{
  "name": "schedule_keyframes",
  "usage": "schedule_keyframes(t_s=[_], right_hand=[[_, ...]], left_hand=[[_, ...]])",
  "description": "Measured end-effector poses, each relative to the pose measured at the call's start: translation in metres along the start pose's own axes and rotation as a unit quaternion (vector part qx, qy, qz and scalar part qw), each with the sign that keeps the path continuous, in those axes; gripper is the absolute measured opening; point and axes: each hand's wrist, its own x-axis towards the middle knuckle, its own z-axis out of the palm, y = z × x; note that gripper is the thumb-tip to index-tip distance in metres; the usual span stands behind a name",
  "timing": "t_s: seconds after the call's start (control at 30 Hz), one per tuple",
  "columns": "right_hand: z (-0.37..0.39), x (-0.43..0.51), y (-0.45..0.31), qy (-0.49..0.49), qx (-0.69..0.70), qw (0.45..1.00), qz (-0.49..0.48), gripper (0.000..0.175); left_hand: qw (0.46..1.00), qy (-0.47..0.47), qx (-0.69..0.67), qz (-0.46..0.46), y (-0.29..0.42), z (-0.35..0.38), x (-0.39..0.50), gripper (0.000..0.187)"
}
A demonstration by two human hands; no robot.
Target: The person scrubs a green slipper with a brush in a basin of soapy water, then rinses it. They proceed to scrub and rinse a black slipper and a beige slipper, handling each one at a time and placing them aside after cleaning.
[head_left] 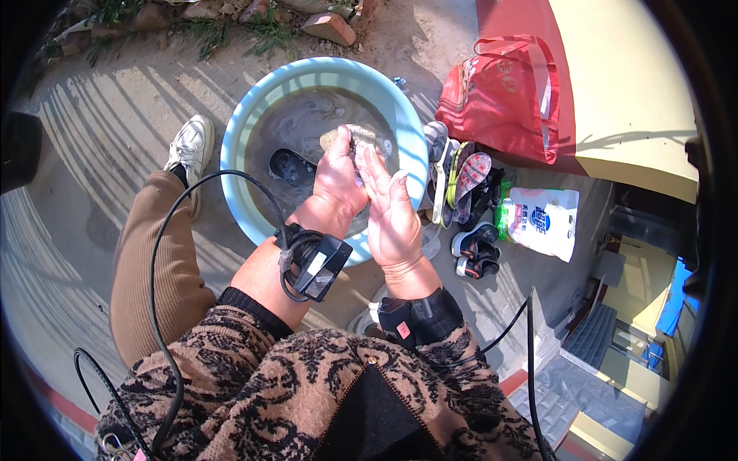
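My left hand [335, 187] is over a light blue plastic basin [235, 124], its thumb along a pale, suds-covered object [362, 136]. This object seems held in that hand; foam and fingers hide what it is. My right hand [395, 227] lies beside it with straight fingers against the same object, palm partly turned up, foam on the thumb tip. Just left of the suds shows a tan piece [328, 140], too covered to name. Murky grey, soapy water [305, 109] fills the basin's lower part. A dark shoe or slipper [290, 165] sits partly under it.
Right of the basin stand several slippers [461, 173] on edge, with dark sneakers [477, 248] nearer me. A white and green detergent bag [539, 222] and a red tote bag [496, 98] lie by the wall. A black cable [167, 225] loops from my left wrist.
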Motion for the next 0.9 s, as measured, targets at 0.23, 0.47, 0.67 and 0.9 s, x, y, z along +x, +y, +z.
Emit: schedule_keyframes(t_s=[0.23, 0.47, 0.67, 0.9], right_hand=[[-0.026, 0.02, 0.004, -0.014, 0.349, 0.936, -0.035, 0.063], [-0.098, 0.042, 0.04, -0.031, 0.444, 0.895, 0.009, 0.056], [-0.15, 0.066, 0.111, 0.179, 0.41, 0.891, 0.073, 0.056], [-0.165, 0.08, 0.179, 0.142, 0.409, 0.896, 0.094, 0.054]], left_hand=[[0.993, -0.032, -0.115, 0.017, 0.002, 0.002, 0.002, 0.038], [0.997, -0.034, 0.02, 0.072, 0.032, 0.012, -0.004, 0.039], [0.995, -0.07, 0.001, 0.066, 0.048, 0.019, -0.012, 0.041], [0.993, -0.101, 0.016, 0.061, 0.082, 0.004, -0.032, 0.042]])
